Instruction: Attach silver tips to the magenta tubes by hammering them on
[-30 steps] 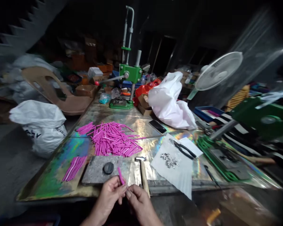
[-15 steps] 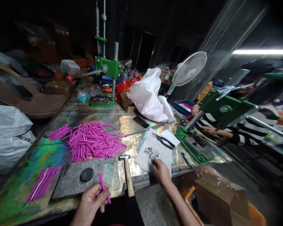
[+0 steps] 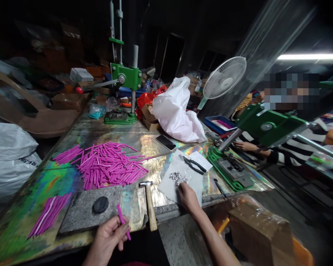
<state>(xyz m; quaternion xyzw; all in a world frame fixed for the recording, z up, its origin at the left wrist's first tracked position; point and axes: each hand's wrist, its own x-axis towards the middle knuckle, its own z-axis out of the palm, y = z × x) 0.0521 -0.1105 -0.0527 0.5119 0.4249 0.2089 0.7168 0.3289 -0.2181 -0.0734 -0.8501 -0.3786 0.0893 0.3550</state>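
My left hand (image 3: 108, 233) is closed on a short magenta cord-like strip (image 3: 119, 211), held upright and slightly tilted between thumb and fingers at the table's front edge. My right hand (image 3: 189, 198) reaches down to a pile of small silver metal pieces (image 3: 177, 177) on a white sheet (image 3: 166, 187). Its fingertips are pinched together at the pile's near edge, and what is between them is hidden. A hammer (image 3: 150, 207) with a wooden handle lies between my hands. Left of it, a grey stone slab (image 3: 81, 208) carries a round black disc (image 3: 100, 204).
A large heap of magenta strips (image 3: 108, 166) lies behind the slab, with a smaller bundle (image 3: 50, 214) to its left. Black-handled pliers (image 3: 194, 165), a phone (image 3: 165, 142), a white bag (image 3: 177, 114) and green presses (image 3: 127, 77) stand or lie around. A co-worker's hand (image 3: 245, 146) is at right.
My right fingertips have shifted slightly at the near edge of the metal pieces. My left hand keeps the same strip. One co-worker's hand has left the spot beside the blue tray.
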